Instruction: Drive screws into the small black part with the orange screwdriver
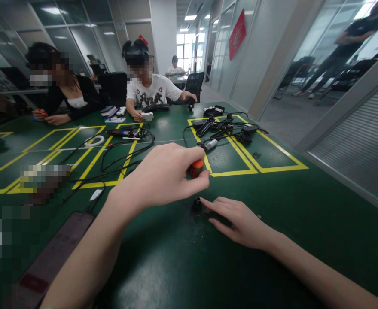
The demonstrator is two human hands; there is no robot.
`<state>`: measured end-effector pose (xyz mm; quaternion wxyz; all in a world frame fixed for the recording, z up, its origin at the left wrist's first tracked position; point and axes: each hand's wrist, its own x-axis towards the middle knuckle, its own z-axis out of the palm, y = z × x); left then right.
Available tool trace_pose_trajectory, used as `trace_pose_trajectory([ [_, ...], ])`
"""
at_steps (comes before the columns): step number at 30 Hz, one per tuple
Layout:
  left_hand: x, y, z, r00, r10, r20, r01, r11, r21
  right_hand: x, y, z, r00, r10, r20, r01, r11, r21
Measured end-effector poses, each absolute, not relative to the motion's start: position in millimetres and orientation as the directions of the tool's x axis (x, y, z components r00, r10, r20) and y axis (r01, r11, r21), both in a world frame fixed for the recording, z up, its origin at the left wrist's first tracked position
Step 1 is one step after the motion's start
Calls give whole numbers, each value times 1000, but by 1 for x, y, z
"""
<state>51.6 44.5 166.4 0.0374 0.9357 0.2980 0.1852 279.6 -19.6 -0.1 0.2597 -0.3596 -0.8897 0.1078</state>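
Observation:
My left hand (161,174) is raised over the table, its thumb and fingers closed around a small piece with an orange top and darker red-brown side (196,168). Most of that piece is hidden by the fingers, so its kind does not show. Just below it, a small black stepped part (196,205) stands upright on the green tabletop. My right hand (237,221) lies low to its right, with thumb and index finger apart. The index fingertip reaches the upper edge of the black part and appears to touch it; nothing is gripped.
A dark phone-like slab (55,257) with a cable lies at left. Yellow tape (282,168) marks rectangles on the table. Black cables and tools (224,127) lie beyond my hands, with a small spring (257,155) to the right. Two people (152,92) sit across.

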Motion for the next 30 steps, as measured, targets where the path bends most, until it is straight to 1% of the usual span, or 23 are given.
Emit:
trace_pose_trajectory([
  [6, 51, 46, 163, 769, 544, 336, 499, -839, 216, 280, -20, -1, -608, 700, 374, 589, 714, -379],
  [15, 50, 41, 167, 778, 567, 270, 538, -824, 179, 281, -19, 0, -615, 708, 347, 599, 706, -379],
  [24, 51, 44, 164, 776, 548, 313, 515, -836, 187, 281, -19, -1, -610, 703, 367, 593, 711, -377],
  [30, 49, 42, 165, 782, 548, 296, 524, -836, 163, 280, -20, 1, -612, 709, 351, 604, 705, -372],
])
